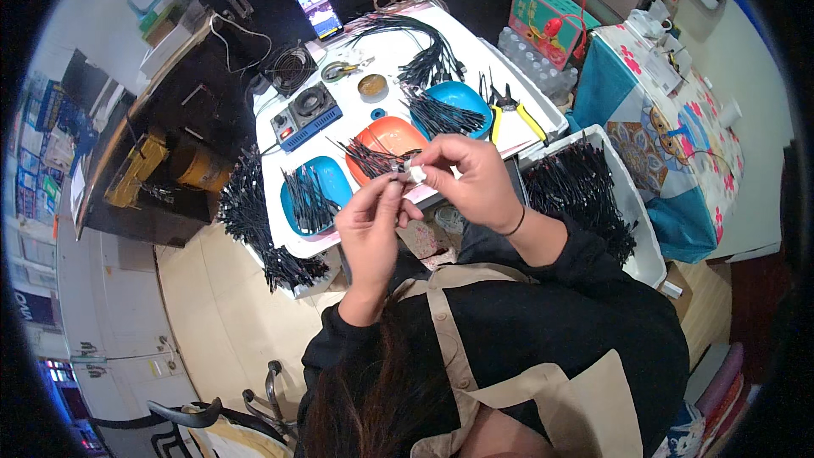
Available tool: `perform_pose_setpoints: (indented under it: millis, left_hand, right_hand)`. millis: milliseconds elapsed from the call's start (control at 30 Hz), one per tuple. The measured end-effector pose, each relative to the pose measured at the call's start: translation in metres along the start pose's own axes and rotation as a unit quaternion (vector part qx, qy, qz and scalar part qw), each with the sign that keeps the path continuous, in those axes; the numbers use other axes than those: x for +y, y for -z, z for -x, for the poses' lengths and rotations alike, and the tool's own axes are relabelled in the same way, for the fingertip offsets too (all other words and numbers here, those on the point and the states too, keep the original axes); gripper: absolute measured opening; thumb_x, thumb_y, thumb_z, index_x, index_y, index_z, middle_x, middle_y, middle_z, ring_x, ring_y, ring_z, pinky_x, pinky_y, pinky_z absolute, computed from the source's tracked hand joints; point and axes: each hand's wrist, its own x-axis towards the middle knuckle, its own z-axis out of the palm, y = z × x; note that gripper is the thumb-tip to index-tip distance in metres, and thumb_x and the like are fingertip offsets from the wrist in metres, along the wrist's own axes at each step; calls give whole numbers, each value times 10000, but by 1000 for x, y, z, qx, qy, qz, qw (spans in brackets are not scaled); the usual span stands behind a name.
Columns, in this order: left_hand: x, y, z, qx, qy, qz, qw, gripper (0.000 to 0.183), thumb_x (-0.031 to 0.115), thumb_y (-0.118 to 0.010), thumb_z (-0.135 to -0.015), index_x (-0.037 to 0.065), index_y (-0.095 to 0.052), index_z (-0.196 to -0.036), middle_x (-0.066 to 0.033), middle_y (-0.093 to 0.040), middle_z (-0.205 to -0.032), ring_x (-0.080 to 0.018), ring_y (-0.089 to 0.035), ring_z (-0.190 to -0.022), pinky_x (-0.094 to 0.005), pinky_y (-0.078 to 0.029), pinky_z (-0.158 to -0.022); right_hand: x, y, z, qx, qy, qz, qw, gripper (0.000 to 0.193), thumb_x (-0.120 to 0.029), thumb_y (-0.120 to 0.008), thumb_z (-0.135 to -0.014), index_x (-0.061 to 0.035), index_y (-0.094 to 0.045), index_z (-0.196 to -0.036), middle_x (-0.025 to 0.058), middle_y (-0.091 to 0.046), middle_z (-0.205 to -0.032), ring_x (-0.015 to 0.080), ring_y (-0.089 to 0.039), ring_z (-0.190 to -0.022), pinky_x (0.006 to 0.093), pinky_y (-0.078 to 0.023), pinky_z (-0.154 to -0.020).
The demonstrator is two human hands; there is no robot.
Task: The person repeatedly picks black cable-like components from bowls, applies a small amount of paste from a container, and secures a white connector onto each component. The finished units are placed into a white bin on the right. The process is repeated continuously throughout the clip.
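Note:
Both of my hands meet over the front edge of the white table [297,246]. Between the right thumb and fingers, my right hand [479,182] pinches a small white piece [417,174]. Close against it, my left hand [373,225] is closed in a pinch; what lies between its fingertips is too small to make out. Just beyond the fingers stands an orange bowl [381,129] with short black cables [365,159] in it. A blue bowl [334,176] on the left and another blue bowl [465,95] on the right also hold black cables.
Behind the bowls are a small blue-grey heating device [307,119], a round tin [372,86], a fan [292,68] and a lit phone [319,13]. Yellow-handled pliers [519,110] lie at the right. Black cables fill a white bin [649,263] and hang in bundles [263,220] at the left.

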Motion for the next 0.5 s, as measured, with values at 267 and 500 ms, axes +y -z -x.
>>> perform_pose_setpoints:
  millis: [267,500]
  left_hand:
    - [2,-3,3,-3,40,62,997,192,78,-570,-945,-65,-633,-1056,-66,-624,-756,-38,-413,-537,-173,-295,-483]
    - [4,-1,6,-12,55,112,992,186,81,-569,-945,-67,-632,-1040,-73,-623,-752,-45,-416,-529,-175,-304,-479]
  right_hand:
    - [-3,7,-4,-30,-99,-154,983,134,1,-607,-889,44,-617,-1015,77,-661,-953,108,-624,-889,234,-500,-781]
    - [-5,1,2,-43,-84,-111,989,132,-36,-627,-894,33,-618,-1006,63,-656,-928,92,-621,-851,228,-500,-750]
